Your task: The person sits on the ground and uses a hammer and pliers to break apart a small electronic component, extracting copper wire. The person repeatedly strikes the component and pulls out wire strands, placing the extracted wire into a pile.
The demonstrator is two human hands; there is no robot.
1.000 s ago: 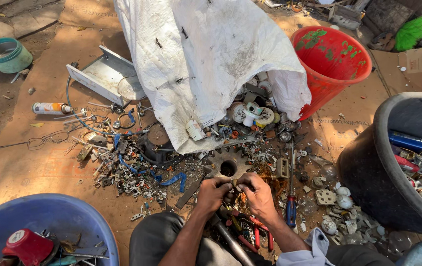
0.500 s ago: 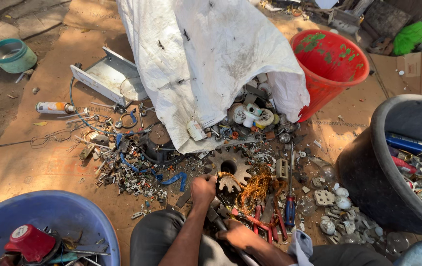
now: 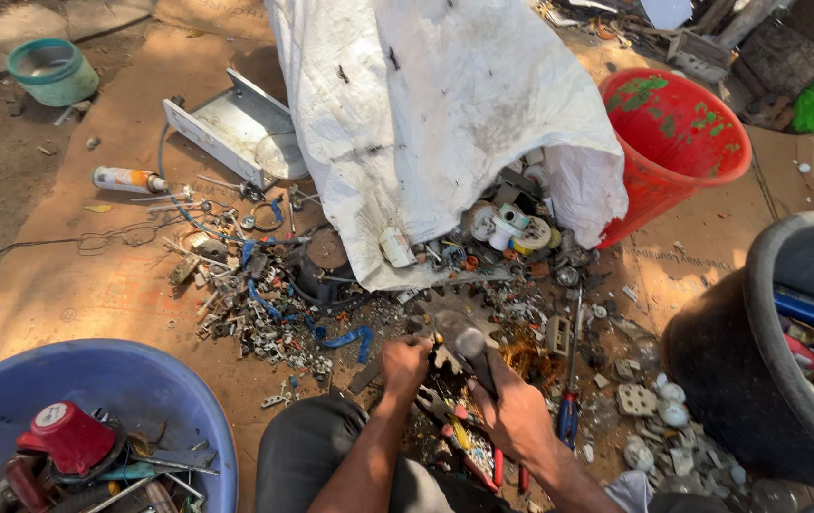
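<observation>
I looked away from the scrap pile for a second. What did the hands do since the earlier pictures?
The right hand left the toothed gear, drew back, then took hold of a dark metal rod and now holds it over the gear. The left hand stayed at the gear's edge. The white sack, red bucket and blue tub stayed put.

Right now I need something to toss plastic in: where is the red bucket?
Head view, upper right: the red bucket stands against the white sack, beyond the black tub.

One head-worn camera looks steeply down, close over the hands [image 3: 464, 389] and the littered ground [image 3: 93, 275].
</observation>
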